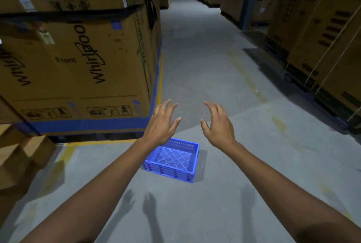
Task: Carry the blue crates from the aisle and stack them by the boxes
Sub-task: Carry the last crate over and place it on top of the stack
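One empty blue plastic crate (172, 161) with a lattice bottom sits on the grey concrete floor in the middle of the view. Both my arms stretch forward above it. My left hand (162, 123) hovers over the crate's far left corner, fingers spread and relaxed, holding nothing. My right hand (217, 123) hangs to the right of it, fingers loosely bent, also empty. Neither hand touches the crate.
A large cardboard appliance box (78, 63) with blue bands stands at the left, beside a yellow floor line (160, 78). Smaller brown cartons (21, 156) sit at the lower left. Stacked cardboard boxes (316, 33) line the right side of the aisle, which runs ahead into darkness.
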Demonstrator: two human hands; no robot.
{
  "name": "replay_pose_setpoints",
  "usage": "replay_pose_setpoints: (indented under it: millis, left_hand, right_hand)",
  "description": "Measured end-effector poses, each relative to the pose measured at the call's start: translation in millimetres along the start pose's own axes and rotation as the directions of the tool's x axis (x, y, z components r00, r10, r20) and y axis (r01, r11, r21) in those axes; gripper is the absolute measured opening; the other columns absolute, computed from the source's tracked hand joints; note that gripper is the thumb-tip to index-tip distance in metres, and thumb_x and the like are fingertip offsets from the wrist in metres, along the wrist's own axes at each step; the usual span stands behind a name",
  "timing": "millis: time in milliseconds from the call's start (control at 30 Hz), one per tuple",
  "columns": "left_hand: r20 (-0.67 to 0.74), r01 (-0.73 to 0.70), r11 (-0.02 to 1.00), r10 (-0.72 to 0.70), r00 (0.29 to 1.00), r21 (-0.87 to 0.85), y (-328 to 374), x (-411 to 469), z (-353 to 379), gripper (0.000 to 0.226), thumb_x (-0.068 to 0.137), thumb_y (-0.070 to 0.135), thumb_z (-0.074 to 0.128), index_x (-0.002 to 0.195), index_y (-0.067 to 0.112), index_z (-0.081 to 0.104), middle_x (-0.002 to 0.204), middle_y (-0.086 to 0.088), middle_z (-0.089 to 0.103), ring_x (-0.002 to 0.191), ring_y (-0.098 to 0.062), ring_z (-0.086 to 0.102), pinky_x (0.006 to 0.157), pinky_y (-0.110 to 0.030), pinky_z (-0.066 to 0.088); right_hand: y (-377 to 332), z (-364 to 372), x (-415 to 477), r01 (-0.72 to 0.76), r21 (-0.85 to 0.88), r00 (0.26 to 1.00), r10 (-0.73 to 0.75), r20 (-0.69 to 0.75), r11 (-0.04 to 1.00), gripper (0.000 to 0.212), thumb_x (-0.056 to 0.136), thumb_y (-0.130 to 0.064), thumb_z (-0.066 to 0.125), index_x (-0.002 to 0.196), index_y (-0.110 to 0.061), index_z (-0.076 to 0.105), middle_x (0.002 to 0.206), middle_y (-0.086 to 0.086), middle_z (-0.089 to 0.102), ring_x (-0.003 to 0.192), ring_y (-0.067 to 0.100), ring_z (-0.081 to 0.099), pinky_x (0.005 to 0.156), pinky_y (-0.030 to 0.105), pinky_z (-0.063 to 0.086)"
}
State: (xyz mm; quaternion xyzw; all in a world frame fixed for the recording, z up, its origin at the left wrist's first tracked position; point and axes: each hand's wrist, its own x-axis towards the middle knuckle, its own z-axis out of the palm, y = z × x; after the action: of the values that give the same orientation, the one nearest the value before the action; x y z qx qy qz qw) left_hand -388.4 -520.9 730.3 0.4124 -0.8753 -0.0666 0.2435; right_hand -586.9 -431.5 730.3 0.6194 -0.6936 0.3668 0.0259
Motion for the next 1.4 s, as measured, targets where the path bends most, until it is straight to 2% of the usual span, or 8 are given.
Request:
replay_pose_setpoints:
  millis: [300, 600, 833, 900, 1000, 1033, 1133, 1400]
  left_hand:
    - [0.145, 0.031, 0.997, -0.041, 0.988, 0.07, -115.4, 44.7, 151.0, 0.051, 0.099, 0.042, 0.044, 0.143, 0.016, 0.038, 0.151, -0.015, 0.031, 0.136, -0.034, 0.03, 0.102, -0.053, 0.039]
    - [0.194, 0.035, 0.999, -0.043, 0.98, 0.04, -267.0, 25.2, 435.7, 0.064, 0.092, 0.053, 0.029, 0.141, 0.015, 0.041, 0.148, -0.016, 0.036, 0.135, -0.034, 0.033, 0.104, -0.052, 0.038]
    - [0.329, 0.039, 0.998, -0.056, 0.943, 0.058, -352.9, -7.2, 650.3, 0.065, 0.092, 0.029, 0.054, 0.15, 0.016, 0.026, 0.152, -0.014, 0.026, 0.138, -0.035, 0.027, 0.107, -0.051, 0.034]
    - [0.542, 0.071, 0.993, -0.111, 0.833, 0.094, -375.6, -15.0, 703.9, 0.082, 0.084, 0.021, 0.06, 0.153, 0.017, 0.016, 0.156, -0.015, 0.019, 0.144, -0.035, 0.019, 0.114, -0.052, 0.024]
    - [0.72, -0.007, 0.975, -0.158, 0.676, 0.22, -404.8, -37.9, 776.1, 0.082, 0.083, 0.027, 0.066, 0.151, 0.022, 0.022, 0.151, -0.013, 0.035, 0.141, -0.03, 0.032, 0.116, -0.052, 0.019]
    - [0.716, -0.061, 0.96, -0.16, 0.68, 0.273, -410.7, -43.8, 794.0, 0.072, 0.082, 0.03, 0.065, 0.146, 0.024, 0.032, 0.144, -0.011, 0.046, 0.135, -0.029, 0.042, 0.112, -0.048, 0.025]
    - [0.655, -0.119, 0.921, -0.168, 0.737, 0.371, -414.6, -38.8, 817.9, 0.048, 0.081, 0.032, 0.064, 0.128, 0.025, 0.055, 0.126, -0.005, 0.061, 0.118, -0.027, 0.058, 0.096, -0.039, 0.044]
    - [0.647, -0.14, 0.892, -0.196, 0.737, 0.43, -407.3, -33.9, 813.9, 0.032, 0.086, 0.025, 0.061, 0.117, 0.017, 0.058, 0.121, -0.009, 0.063, 0.113, -0.03, 0.061, 0.089, -0.041, 0.048]
  right_hand:
    - [94.0, 184.4, 30.9, -0.069, -0.035, 0.977, 0.074, 0.2, 0.997, 0.058, 0.088, -0.022, 0.062, 0.142, -0.016, 0.04, 0.134, 0.006, 0.046, 0.123, 0.027, 0.044, 0.089, 0.042, 0.048]
    - [246.4, 446.4, -12.0, -0.142, -0.073, 0.966, 0.154, 0.209, 0.987, 0.062, 0.086, -0.02, 0.062, 0.144, -0.017, 0.038, 0.132, 0.008, 0.048, 0.123, 0.028, 0.046, 0.093, 0.043, 0.047]
    - [359.4, 634.4, -79.8, -0.122, -0.129, 0.95, 0.153, 0.273, 0.984, 0.058, 0.088, -0.026, 0.062, 0.142, -0.014, 0.042, 0.133, 0.01, 0.048, 0.124, 0.032, 0.047, 0.097, 0.042, 0.043]
    - [387.3, 681.7, -97.0, -0.101, -0.156, 0.884, 0.161, 0.439, 0.983, 0.059, 0.087, -0.036, 0.065, 0.14, -0.017, 0.045, 0.133, 0.007, 0.048, 0.125, 0.029, 0.047, 0.098, 0.037, 0.041]
    - [419.5, 749.3, -133.3, -0.024, -0.287, 0.621, 0.24, 0.746, 0.957, 0.063, 0.079, -0.046, 0.072, 0.134, -0.021, 0.05, 0.133, 0.007, 0.053, 0.12, 0.028, 0.053, 0.095, 0.037, 0.045]
    - [426.7, 766.6, -144.0, 0.017, -0.352, 0.592, 0.275, 0.758, 0.936, 0.056, 0.08, -0.044, 0.071, 0.127, -0.021, 0.054, 0.129, 0.008, 0.057, 0.117, 0.03, 0.056, 0.093, 0.038, 0.047]
    - [433.3, 791.7, -153.0, 0.033, -0.476, 0.678, 0.331, 0.657, 0.879, 0.036, 0.083, -0.029, 0.062, 0.116, -0.017, 0.059, 0.121, 0.011, 0.063, 0.111, 0.032, 0.061, 0.091, 0.041, 0.048]
    - [426.8, 790.7, -147.7, -0.001, -0.527, 0.662, 0.396, 0.637, 0.85, 0.035, 0.087, -0.02, 0.059, 0.121, -0.011, 0.056, 0.125, 0.012, 0.061, 0.116, 0.034, 0.058, 0.093, 0.042, 0.047]
